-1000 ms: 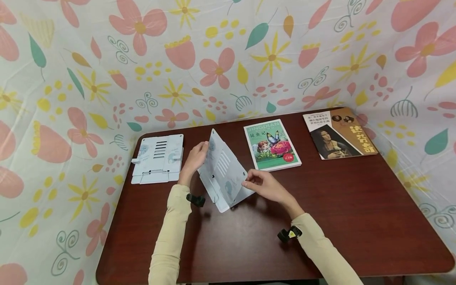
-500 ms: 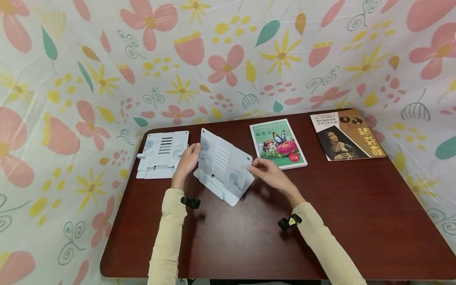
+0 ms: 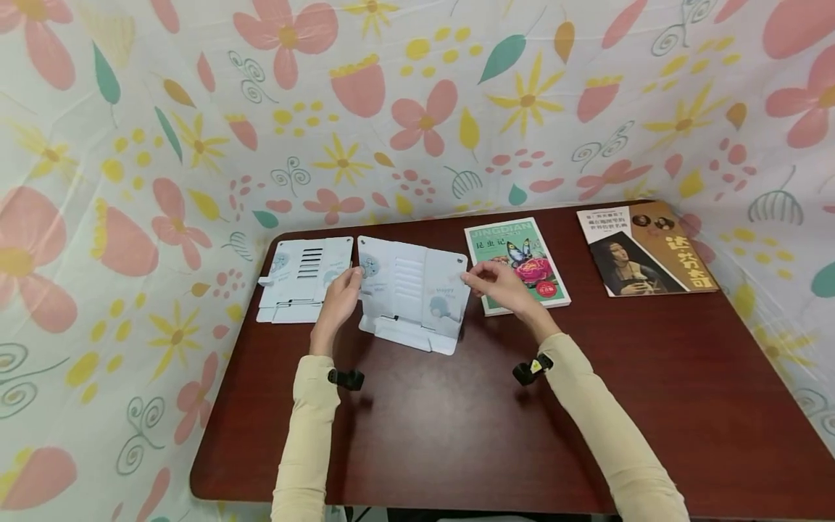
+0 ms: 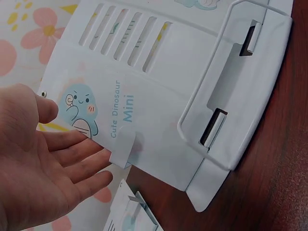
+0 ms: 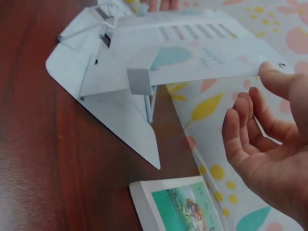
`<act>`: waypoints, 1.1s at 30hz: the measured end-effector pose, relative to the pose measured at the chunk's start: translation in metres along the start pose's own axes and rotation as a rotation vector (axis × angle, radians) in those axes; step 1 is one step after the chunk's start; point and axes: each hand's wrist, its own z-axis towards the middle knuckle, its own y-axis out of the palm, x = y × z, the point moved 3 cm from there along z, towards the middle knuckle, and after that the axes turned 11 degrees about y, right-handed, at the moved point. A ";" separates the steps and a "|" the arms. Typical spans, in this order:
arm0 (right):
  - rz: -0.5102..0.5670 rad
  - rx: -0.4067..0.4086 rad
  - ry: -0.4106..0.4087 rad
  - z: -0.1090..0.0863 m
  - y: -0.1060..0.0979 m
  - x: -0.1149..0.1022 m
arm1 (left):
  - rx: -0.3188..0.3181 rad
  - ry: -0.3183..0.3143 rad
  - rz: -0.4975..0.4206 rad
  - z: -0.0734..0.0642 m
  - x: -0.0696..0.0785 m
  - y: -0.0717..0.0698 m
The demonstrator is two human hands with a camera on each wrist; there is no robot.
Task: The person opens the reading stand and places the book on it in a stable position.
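A white book stand (image 3: 411, 290) with slots and a blue dinosaur print stands tilted up on its base, facing me. My left hand (image 3: 341, 301) holds its left edge; in the left wrist view the thumb lies by the corner and the fingers (image 4: 79, 156) reach behind the panel. At the right edge, my right hand (image 3: 502, 286) pinches near the upper corner, the thumb against the rim and the other fingers curled below in the right wrist view. The stand's base (image 5: 110, 125) and wire legs show there. A second white book stand (image 3: 303, 272) lies folded flat on the left.
A green children's book (image 3: 515, 254) lies just behind my right hand. Farther right lies a brown and white book (image 3: 642, 250) with a portrait cover. Both rest on the dark wooden table (image 3: 443, 435), backed by a flowered cloth (image 3: 424, 123).
The book stand has turned from an angled side view to face me, its panel moving back and left. Both hands have stayed at its edges. The head view has shifted slightly.
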 end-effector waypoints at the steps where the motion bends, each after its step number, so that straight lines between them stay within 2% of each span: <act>1: 0.000 0.002 0.001 0.002 -0.001 0.000 | 0.001 -0.002 0.002 -0.001 0.000 0.000; 5: -0.002 0.020 0.017 0.009 -0.008 -0.001 | 0.012 0.010 -0.001 -0.003 0.000 0.001; 13: 0.023 0.061 0.113 0.024 -0.013 -0.003 | 0.037 0.012 -0.009 -0.007 0.000 0.003; 17: 0.032 0.084 0.108 0.030 -0.009 -0.004 | 0.039 0.005 -0.012 -0.008 0.000 0.003; 19: 0.016 0.095 0.092 0.028 -0.009 -0.003 | 0.064 0.012 -0.018 -0.009 0.002 0.005; 21: 0.007 0.119 0.087 0.023 -0.013 -0.001 | 0.146 0.045 -0.013 -0.008 0.007 0.011; 22: 0.003 0.135 0.085 0.019 -0.017 0.001 | 0.216 0.081 -0.009 -0.008 0.012 0.014; 24: -0.005 0.185 0.094 0.011 -0.027 0.008 | 0.389 0.212 -0.017 -0.008 0.026 0.024; 25: -0.010 0.219 0.095 0.007 -0.033 0.011 | 0.473 0.300 -0.023 -0.008 0.035 0.031; 27: -0.039 0.294 0.107 -0.002 -0.047 0.019 | 0.564 0.494 -0.037 -0.010 0.056 0.050; 28: -0.060 0.330 0.118 -0.006 -0.054 0.023 | 0.560 0.592 -0.046 -0.010 0.066 0.062; 29: -0.079 0.361 0.130 -0.011 -0.060 0.027 | 0.525 0.679 -0.063 -0.011 0.075 0.076; 30: -0.102 0.393 0.140 -0.015 -0.066 0.031 | 0.465 0.736 -0.072 -0.012 0.083 0.091; 31: -0.109 0.412 0.148 -0.020 -0.071 0.034 | 0.389 0.773 -0.082 -0.014 0.091 0.106; 33: -0.128 0.450 0.174 -0.028 -0.078 0.040 | 0.221 0.771 -0.070 -0.017 0.101 0.139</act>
